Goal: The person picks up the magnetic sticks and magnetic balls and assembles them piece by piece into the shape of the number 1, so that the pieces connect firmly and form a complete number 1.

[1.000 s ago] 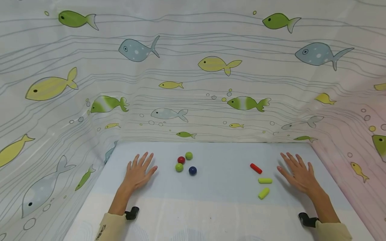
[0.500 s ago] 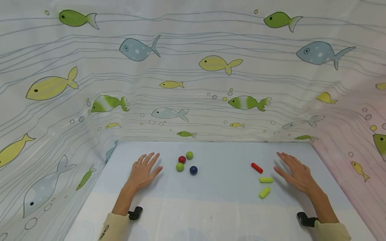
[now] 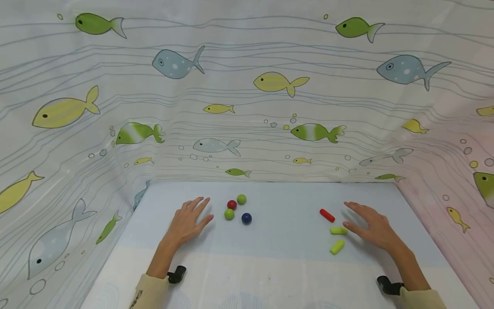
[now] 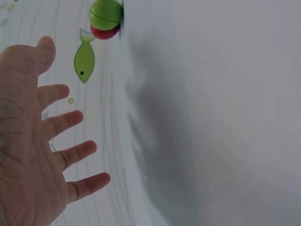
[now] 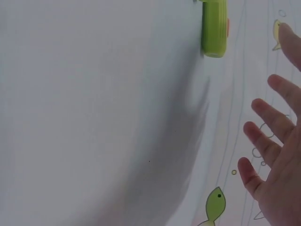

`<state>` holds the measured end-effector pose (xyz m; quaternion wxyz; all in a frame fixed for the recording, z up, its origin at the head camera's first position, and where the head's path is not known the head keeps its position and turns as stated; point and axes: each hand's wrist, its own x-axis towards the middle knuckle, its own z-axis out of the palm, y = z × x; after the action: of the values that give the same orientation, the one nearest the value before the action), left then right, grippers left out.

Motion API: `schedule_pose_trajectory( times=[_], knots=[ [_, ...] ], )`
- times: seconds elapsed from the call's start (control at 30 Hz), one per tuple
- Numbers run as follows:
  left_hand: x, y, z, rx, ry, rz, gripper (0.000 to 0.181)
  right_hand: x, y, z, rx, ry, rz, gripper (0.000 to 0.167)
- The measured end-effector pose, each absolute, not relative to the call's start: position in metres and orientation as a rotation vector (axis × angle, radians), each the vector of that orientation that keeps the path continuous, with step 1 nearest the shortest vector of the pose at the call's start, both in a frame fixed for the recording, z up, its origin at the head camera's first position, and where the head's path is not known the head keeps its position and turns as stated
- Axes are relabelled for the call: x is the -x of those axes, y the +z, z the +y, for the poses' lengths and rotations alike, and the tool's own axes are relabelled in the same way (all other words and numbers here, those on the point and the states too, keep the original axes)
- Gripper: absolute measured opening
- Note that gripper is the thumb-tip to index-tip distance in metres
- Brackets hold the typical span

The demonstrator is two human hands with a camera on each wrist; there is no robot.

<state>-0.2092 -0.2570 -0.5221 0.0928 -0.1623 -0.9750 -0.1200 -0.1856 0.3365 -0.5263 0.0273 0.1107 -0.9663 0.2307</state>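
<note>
My left hand hovers over the table's left side, fingers spread and holding nothing. Just right of it sit small balls: a red ball, a green ball nearer me, another green ball behind, and a dark blue ball. My right hand hovers at the right with loose, parted fingers and nothing in them. Left of it lie a short red cylinder, a yellow-green cylinder close to the thumb, and a second yellow-green cylinder lying slanted nearer me. In the left wrist view the left palm shows bare.
A pale blue and white sheet covers the table. Fish-printed curtain hangs along the back and both sides. A small black camera is on the left wrist, and another black camera on the right.
Both hands have moved inward, the left toward the balls and the right toward the cylinders. Their fingers are more bent than before. The balls and cylinders stay in place.
</note>
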Motion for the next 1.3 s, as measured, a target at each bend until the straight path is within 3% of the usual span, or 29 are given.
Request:
schedule_pose_trajectory(
  times=[0.87,1.3],
  knots=[
    [0.202,-0.517,-0.227,0.514,-0.497,-2.922,0.064,0.172,-0.524,0.325,-0.497,0.959,-2.939,0.055],
    [0.200,-0.517,-0.216,0.568,-0.613,-2.947,0.065,0.166,-0.528,0.324,-0.578,0.985,-2.884,0.054]
  ],
)
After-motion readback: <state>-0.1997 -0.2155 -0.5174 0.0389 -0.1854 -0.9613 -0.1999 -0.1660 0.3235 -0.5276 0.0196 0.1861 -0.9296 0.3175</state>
